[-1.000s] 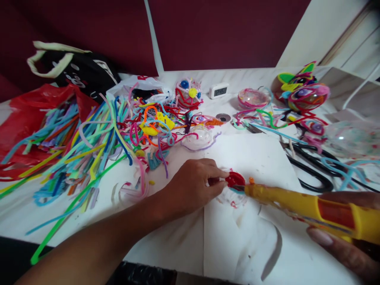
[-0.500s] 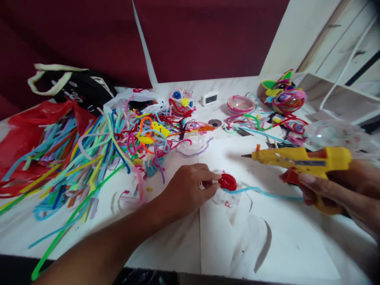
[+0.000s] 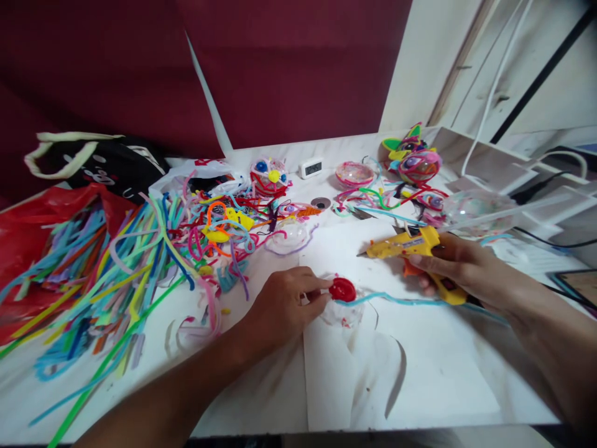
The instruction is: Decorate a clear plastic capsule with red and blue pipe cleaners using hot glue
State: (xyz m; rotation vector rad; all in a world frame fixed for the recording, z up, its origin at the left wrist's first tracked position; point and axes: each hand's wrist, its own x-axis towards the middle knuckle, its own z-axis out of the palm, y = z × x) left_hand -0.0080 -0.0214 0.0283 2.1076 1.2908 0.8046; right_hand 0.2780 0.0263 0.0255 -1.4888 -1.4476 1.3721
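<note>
A red pipe-cleaner coil (image 3: 343, 289) lies on a clear plastic dome (image 3: 346, 315), over white paper. My left hand (image 3: 291, 298) pinches the coil's left edge between thumb and index finger. Along the coil's lower edge runs a light-blue pipe cleaner (image 3: 410, 302), which trails off to the right under my right forearm. My right hand (image 3: 450, 261) is wrapped round a yellow glue gun (image 3: 401, 244), fingers by its orange trigger. The gun's nozzle points left, above and slightly right of the coil, apart from it.
On the left, loose pipe cleaners (image 3: 116, 280) spill from a red plastic bag (image 3: 28, 224). Decorated balls, including one with blue eyes (image 3: 269, 176), stand at the back near a small digital clock (image 3: 310, 168). A clear plastic pack (image 3: 480, 211) lies at right beside a white tray (image 3: 480, 155).
The glue gun has come a little closer to the red coil and tilted, its handle now slanting down to the right. My left hand keeps its pinch. The whole view has shifted rightward.
</note>
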